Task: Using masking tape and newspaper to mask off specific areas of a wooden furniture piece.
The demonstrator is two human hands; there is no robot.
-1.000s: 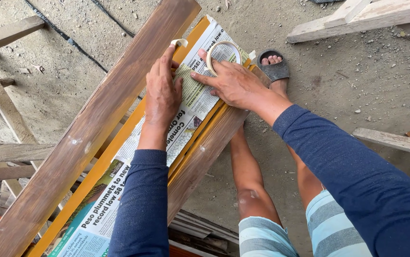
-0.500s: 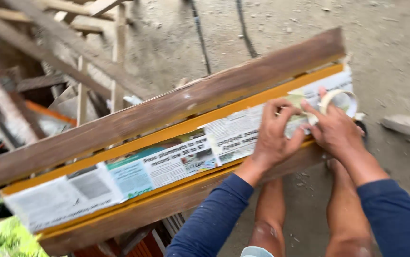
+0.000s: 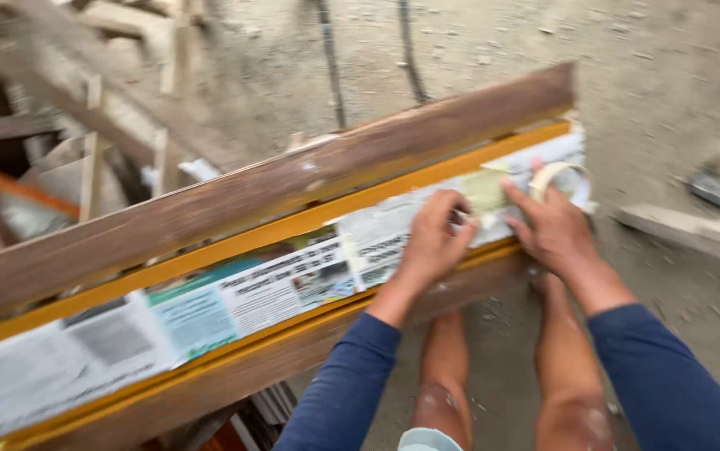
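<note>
My left hand (image 3: 432, 242) presses flat, fingers spread, on the newspaper (image 3: 234, 296) lining the wooden frame (image 3: 234, 196). My right hand (image 3: 554, 225) grips a tape roll (image 3: 554, 174) at the frame's right end (blurred, partly hidden).

Long wooden frame (image 3: 234, 196) on dirt ground (image 3: 652, 75); newspaper strip (image 3: 251, 292) lying along it

Newspaper (image 3: 234, 309) lies between two planks (image 3: 293, 179), tape roll (image 3: 556, 177) on its right end.

Hands on newspaper (image 3: 276, 288), right hand (image 3: 556, 227) holding tape roll (image 3: 554, 177), left hand (image 3: 435, 244) pressing
</note>
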